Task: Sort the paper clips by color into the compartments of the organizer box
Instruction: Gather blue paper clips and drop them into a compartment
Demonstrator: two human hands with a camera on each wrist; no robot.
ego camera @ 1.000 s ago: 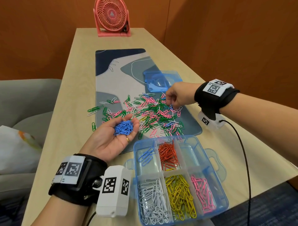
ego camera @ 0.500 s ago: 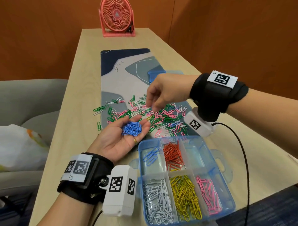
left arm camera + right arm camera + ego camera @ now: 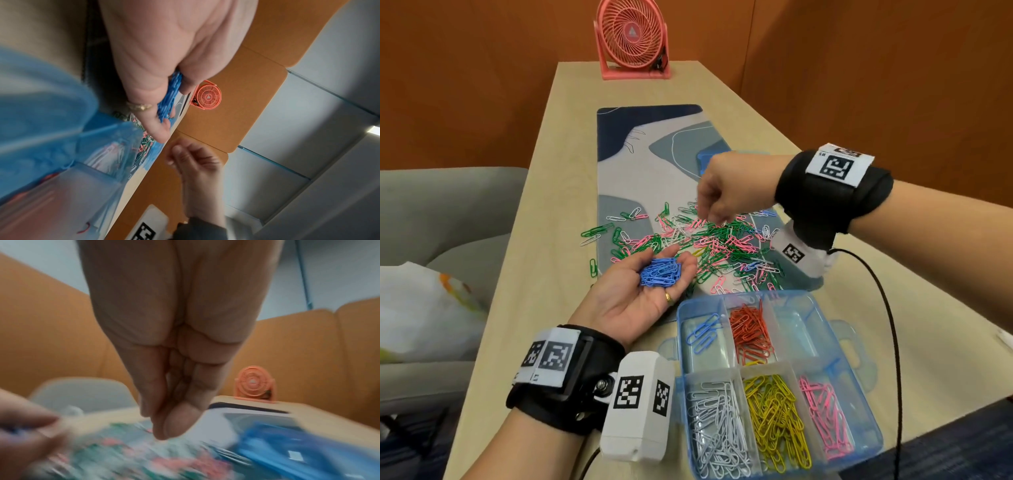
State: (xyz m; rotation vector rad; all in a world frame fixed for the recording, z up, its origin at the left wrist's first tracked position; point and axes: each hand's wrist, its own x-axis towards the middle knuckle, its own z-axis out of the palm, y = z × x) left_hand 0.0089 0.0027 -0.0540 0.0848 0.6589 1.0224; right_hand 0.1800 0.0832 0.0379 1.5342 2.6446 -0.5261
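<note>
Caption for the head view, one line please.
Left hand cups blue clips beside the box while the right hand hovers over the mixed pile on the mat.

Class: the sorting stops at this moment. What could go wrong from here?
1. The blue clips lie loose on the upturned left hand; a tilt could spill them into the mixed pile.
2. The box sits near the table edge, with the cable running beside it; a tug might shift it.
</note>
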